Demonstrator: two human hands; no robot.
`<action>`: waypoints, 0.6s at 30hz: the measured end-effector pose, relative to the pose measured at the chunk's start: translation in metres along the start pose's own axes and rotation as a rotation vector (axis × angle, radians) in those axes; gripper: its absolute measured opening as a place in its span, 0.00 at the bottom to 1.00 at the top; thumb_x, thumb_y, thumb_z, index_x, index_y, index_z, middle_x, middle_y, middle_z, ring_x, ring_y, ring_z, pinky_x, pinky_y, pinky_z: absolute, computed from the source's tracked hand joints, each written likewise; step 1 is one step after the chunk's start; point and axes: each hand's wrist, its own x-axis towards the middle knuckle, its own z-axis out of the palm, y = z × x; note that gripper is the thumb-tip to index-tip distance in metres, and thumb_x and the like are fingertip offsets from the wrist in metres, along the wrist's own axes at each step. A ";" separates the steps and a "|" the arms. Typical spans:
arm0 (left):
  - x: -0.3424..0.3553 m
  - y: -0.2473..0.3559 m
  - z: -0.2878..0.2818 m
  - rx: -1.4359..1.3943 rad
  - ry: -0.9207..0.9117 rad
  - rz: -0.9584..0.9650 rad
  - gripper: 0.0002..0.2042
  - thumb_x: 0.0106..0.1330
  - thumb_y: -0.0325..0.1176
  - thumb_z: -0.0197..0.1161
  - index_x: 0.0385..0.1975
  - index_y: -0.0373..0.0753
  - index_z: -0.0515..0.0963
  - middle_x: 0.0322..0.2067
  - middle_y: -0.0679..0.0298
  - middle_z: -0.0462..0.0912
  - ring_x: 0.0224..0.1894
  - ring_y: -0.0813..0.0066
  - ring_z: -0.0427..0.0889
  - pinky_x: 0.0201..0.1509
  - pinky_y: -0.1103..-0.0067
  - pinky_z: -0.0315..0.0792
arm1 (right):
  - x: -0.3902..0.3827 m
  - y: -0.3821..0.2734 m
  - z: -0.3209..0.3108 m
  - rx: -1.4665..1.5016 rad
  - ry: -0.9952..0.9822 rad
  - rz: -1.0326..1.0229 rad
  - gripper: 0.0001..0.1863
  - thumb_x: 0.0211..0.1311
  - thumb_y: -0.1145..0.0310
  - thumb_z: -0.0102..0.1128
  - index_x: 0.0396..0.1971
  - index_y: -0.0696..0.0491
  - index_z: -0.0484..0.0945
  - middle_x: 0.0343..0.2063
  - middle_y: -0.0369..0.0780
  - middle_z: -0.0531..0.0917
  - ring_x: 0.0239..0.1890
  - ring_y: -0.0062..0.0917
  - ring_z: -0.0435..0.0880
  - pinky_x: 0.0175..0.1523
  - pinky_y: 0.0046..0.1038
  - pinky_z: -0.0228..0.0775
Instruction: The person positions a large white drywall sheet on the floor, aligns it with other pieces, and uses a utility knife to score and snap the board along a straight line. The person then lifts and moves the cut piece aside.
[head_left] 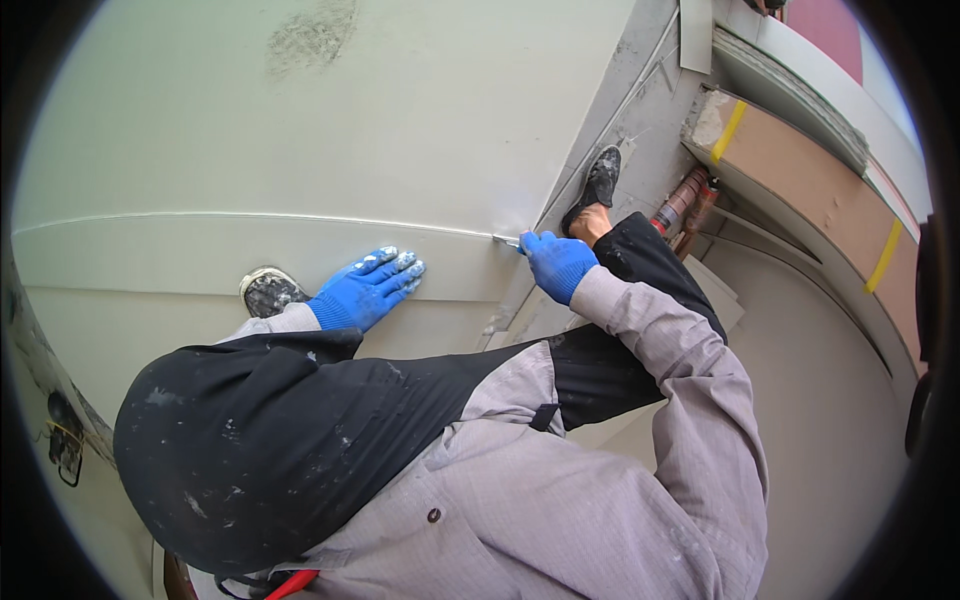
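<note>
My left hand (368,288), in a blue glove with white-dusted fingertips, lies flat with its fingers stretched out on a pale strip of board (180,258). Along the strip's far side a thin line separates it from a large pale sheet (420,120). At the right end of that line, my right hand (558,264), also gloved in blue, is closed around a utility knife (507,241). Its metal blade points left, at the line close to the sheet's right edge. The glove hides most of the handle.
My dark shoes (602,180) rest at the right and on the board beside my left wrist. Several tubes (680,200) lie beyond my right knee. A long brown box with yellow straps (810,190) and stacked boards (790,95) stand at the right. A dark cabled object (66,435) lies far left.
</note>
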 end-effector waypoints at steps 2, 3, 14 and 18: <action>-0.001 0.001 0.001 0.008 0.007 0.012 0.29 0.68 0.34 0.50 0.71 0.39 0.63 0.75 0.60 0.59 0.77 0.63 0.56 0.82 0.63 0.46 | -0.004 0.004 0.005 0.004 -0.011 0.018 0.11 0.68 0.70 0.48 0.47 0.54 0.72 0.34 0.50 0.83 0.32 0.47 0.86 0.36 0.49 0.78; -0.001 0.000 0.000 0.016 0.001 0.012 0.29 0.68 0.34 0.50 0.71 0.40 0.63 0.75 0.60 0.59 0.77 0.63 0.56 0.82 0.63 0.46 | -0.003 0.007 0.007 0.000 -0.014 0.022 0.11 0.68 0.70 0.48 0.47 0.54 0.72 0.35 0.50 0.83 0.32 0.48 0.86 0.36 0.50 0.78; -0.004 -0.008 0.021 0.105 0.120 0.050 0.26 0.71 0.36 0.48 0.69 0.41 0.67 0.75 0.63 0.60 0.77 0.67 0.57 0.81 0.65 0.48 | -0.048 0.028 0.019 0.039 0.038 0.275 0.09 0.67 0.67 0.52 0.43 0.53 0.73 0.33 0.50 0.84 0.34 0.49 0.87 0.37 0.47 0.79; -0.008 -0.009 0.029 0.036 0.288 0.017 0.24 0.69 0.36 0.51 0.65 0.40 0.72 0.72 0.60 0.65 0.75 0.63 0.62 0.80 0.63 0.51 | 0.000 -0.030 -0.018 0.171 0.335 0.019 0.07 0.64 0.67 0.57 0.37 0.53 0.73 0.31 0.49 0.81 0.33 0.48 0.83 0.37 0.46 0.74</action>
